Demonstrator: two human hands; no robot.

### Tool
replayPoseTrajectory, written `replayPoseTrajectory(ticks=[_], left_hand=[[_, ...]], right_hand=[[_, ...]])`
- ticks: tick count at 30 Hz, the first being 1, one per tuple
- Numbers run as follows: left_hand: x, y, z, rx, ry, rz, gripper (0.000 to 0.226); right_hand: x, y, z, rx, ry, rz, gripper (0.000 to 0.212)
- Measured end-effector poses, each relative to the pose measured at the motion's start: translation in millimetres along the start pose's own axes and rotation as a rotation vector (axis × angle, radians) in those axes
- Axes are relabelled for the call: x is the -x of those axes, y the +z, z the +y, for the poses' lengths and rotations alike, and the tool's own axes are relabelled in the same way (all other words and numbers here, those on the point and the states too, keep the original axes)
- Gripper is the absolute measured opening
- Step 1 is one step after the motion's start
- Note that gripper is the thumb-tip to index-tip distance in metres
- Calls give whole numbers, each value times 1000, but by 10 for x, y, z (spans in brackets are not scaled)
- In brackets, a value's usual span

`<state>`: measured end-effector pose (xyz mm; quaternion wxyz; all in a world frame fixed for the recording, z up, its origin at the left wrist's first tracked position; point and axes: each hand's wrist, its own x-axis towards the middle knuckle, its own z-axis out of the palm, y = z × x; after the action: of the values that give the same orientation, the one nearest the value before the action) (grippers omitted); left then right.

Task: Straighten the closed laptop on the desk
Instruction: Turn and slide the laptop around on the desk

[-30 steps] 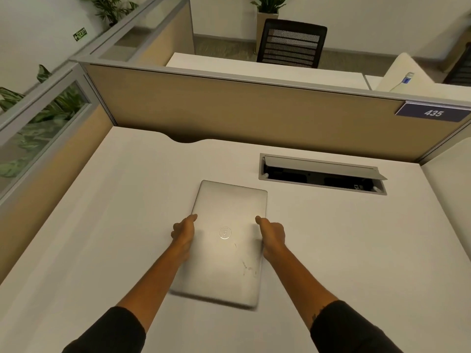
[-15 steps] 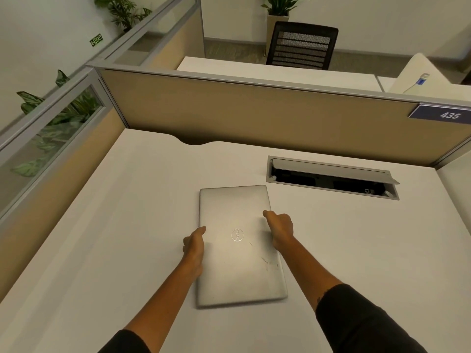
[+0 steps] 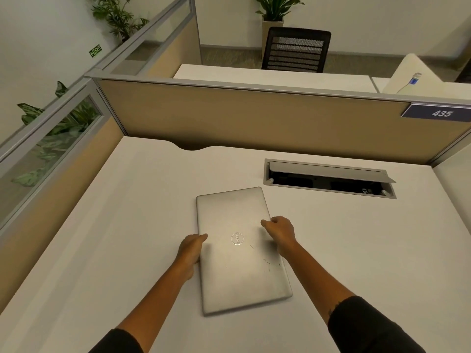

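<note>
Here, closed laptop lengthwise away from viewer, far end skewed left, left hand and right hand clasping its sides

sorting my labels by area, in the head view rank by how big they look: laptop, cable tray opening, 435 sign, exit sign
1. laptop
2. cable tray opening
3. 435 sign
4. exit sign

The laptop lies nearest the camera, which inflates it.

tan cubicle partition, black mesh chair beyond, potted plants against pale walls
</note>
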<state>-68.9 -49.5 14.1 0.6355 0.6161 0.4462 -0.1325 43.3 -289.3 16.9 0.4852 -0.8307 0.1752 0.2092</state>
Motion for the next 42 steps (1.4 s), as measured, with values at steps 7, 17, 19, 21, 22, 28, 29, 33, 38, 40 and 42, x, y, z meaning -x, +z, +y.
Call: replayPoseTrajectory(ticks=[7,17,19,21,22,28,29,33,38,40,42], left_hand=[[-255,-26,374,-292,223,35,16],[-1029,-47,679,-554,331,97,53],[-1051,-22,733,-580,326,120,45],[-1109,4,783,-591,313,131,51],[-1133,10,810,-597,317,130,55],[-1171,30,891,-657,404,120,58],[-1199,28,889,-666,420,125,57],[-1313,16,871,-705,449,134,51],[-1415,5,886,-684,421,111,44],[-1439,0,883,-658,412,101,44],[-1438,-8,868,-641,411,97,44]], right_hand=[[496,-142,462,159,30,6,25],[1082,-246,977,280,178,16,32],[1114,-207,1070,241,214,21,35],[1127,-165,1146,169,227,30,44],[1117,-142,1182,139,230,40,48],[1091,-94,1216,-18,270,94,34],[1088,-92,1230,-61,280,99,29],[1098,-93,1267,-188,287,125,23],[1109,-45,1250,-207,292,173,40],[1121,-45,1231,-203,276,191,39],[1124,-56,1236,-216,258,197,39]])
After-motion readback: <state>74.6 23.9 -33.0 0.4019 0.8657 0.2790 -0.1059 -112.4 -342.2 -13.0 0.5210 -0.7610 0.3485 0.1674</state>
